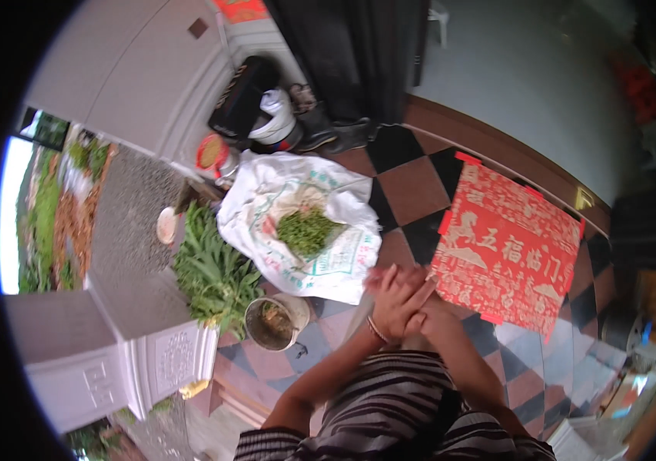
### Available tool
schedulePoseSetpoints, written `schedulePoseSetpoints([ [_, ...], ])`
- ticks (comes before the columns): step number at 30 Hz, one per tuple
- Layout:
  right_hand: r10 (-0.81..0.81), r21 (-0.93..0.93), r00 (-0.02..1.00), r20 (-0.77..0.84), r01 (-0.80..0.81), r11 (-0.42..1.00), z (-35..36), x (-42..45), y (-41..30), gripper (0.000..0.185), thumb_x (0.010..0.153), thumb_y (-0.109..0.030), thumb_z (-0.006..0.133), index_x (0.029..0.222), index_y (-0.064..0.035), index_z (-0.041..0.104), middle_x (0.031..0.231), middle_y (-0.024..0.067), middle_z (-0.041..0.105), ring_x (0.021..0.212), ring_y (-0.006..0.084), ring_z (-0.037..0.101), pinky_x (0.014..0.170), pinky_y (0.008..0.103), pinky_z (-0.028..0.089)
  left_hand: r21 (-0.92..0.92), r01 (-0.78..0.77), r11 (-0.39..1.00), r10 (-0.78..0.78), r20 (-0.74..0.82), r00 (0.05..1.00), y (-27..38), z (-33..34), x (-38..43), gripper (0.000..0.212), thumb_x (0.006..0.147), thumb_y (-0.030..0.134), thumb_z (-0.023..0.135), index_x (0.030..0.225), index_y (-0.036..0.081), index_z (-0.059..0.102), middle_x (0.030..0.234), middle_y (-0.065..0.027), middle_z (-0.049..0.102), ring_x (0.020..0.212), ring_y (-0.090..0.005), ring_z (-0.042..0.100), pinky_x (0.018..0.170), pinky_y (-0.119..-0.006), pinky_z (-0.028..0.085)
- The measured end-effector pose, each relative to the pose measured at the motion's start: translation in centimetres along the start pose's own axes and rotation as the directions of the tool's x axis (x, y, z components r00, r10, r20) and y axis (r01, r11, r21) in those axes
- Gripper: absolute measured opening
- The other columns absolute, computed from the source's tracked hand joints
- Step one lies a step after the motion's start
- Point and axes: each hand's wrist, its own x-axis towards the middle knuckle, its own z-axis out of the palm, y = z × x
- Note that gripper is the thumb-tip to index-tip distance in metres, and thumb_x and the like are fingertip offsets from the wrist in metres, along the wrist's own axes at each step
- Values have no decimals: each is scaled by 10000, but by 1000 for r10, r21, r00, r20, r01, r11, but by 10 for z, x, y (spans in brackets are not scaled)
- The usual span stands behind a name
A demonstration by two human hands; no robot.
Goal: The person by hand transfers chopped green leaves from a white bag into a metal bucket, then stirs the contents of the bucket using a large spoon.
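My left hand (395,308), with a bracelet at the wrist, lies across my right hand (374,278) in front of my striped shirt. Fingers of the left hand are spread, and no object shows in it. The right hand is blurred and partly covered. Just beyond them, a white woven plastic sack (342,262) is spread on the floor with chopped green plant pieces (307,230) heaped on it. A pile of long leafy greens (207,265) lies to its left. Closer to me stands a bucket (299,308) with some wet-looking plant matter inside.
A red doormat (506,248) with gold writing lies on the checkered tile floor (411,193) to the right. Dark boots (316,129), a white pail (276,121) and a red container (211,152) stand by the wall. A white pillar base (160,357) is at left.
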Motion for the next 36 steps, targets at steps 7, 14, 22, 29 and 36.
schedulePoseSetpoints([
  [7,-765,-692,643,-33,538,481,236,-10,-109,843,772,-603,456,1360,-59,191,1392,137,228,1230,319,328,981,456,284,-85,976,198,-976,72,205,-172,-15,-51,552,826,420,494,1128,-42,493,985,-227,573,858,-370,573,759,-347,459],
  [14,-477,-837,743,468,200,-509,120,94,-125,509,820,-328,476,1213,-8,425,1277,178,395,1195,340,368,1000,429,273,-781,267,-565,-423,552,719,-146,2,74,438,892,366,358,1242,104,393,1154,-84,483,1033,-190,475,902,-300,359],
  [22,-657,-337,619,-431,-785,-519,-67,7,-233,281,760,-327,581,809,-53,611,868,133,618,850,297,576,788,418,413,-836,-11,-548,-499,316,807,-188,-115,153,525,912,450,308,1289,91,368,1255,-93,468,1154,-221,441,975,-374,328],
  [29,-625,-371,196,-756,-914,162,-221,-215,-243,289,791,-259,464,866,-24,615,847,197,620,674,363,601,599,467,479,-888,169,-427,-829,459,319,-225,-59,107,360,920,325,359,1113,60,506,977,-77,604,847,-168,573,771,-292,450],
  [36,-825,-518,122,-552,-826,225,-265,-275,-214,121,777,-118,478,789,-19,546,712,117,544,581,219,517,496,360,450,-774,192,-604,-755,632,174,-206,46,126,255,885,230,407,1043,77,535,916,-71,609,834,-190,573,758,-299,459],
])
